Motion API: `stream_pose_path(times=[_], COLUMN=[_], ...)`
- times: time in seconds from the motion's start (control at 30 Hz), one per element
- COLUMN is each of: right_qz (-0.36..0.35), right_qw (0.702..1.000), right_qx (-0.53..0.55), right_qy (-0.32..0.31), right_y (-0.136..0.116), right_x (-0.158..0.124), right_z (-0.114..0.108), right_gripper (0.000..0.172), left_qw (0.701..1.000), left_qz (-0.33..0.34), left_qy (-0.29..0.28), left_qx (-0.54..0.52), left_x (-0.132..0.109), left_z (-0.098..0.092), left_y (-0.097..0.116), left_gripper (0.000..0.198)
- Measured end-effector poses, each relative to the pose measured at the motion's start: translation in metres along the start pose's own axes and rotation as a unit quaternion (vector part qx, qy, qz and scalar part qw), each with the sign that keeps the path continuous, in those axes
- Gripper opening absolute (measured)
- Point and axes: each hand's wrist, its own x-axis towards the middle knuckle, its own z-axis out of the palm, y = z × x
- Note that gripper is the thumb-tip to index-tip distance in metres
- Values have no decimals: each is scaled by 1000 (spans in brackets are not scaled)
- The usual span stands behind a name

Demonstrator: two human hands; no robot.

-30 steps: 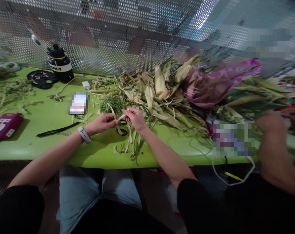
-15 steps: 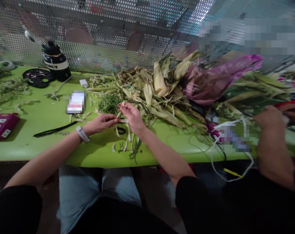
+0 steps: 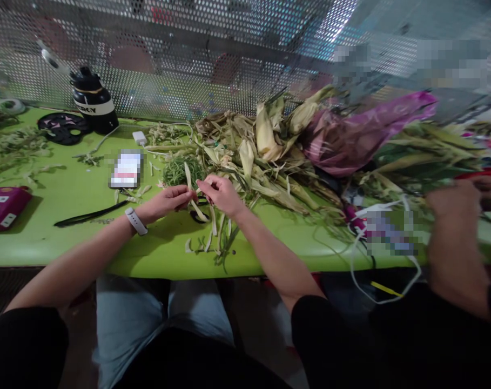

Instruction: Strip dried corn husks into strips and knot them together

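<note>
My left hand (image 3: pixel 173 199) pinches a pale strip of corn husk (image 3: pixel 188 176) between thumb and fingers; it points up and away from me, and a pale length also hangs below the fingertips. Close by on the right, my right hand (image 3: pixel 222 196) has thumb and forefinger drawn together. Whether anything thin is between them is too small to tell. Behind both hands lies a clump of thin green strands (image 3: pixel 179 170). Loose husk strips (image 3: pixel 214 221) lie on the green table (image 3: pixel 148 254) below the hands.
A heap of dry corn husks (image 3: pixel 265 140) and a purple plastic bag (image 3: pixel 342 143) lie to the right. A phone (image 3: pixel 126 169), black strap (image 3: pixel 89 214), dark bottle (image 3: pixel 93 102) and magenta power block (image 3: pixel 7 208) are leftward. A co-worker's hands (image 3: pixel 456 202) are at far right.
The hands have moved slightly apart and the right hand has lowered. The husk strip, earlier held between both hands' fingertips, now stands more upright in the left hand.
</note>
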Motion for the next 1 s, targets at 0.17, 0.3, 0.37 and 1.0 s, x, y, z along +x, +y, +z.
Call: stream_pose_path(times=[0.17,0.3,0.37,1.0], right_qz=[1,0,0,40], right_qw=[999,999,998,996], right_qx=[25,38,50,43], right_qy=[31,34,40,65], right_y=[2,2,3,9], right_x=[2,2,2,-1], right_z=[6,8,10,17], right_gripper=[51,51,50,35], left_qw=[1000,1000,1000,932], left_qz=[-6,-13,-5,27], left_qy=[-11,-3,-17,152], left_qx=[1,-9,6,-329], left_x=[-1,-3,-3,7], left_z=[0,2,3,-2], left_y=[2,4,3,-7], left_gripper=[31,33,32,11])
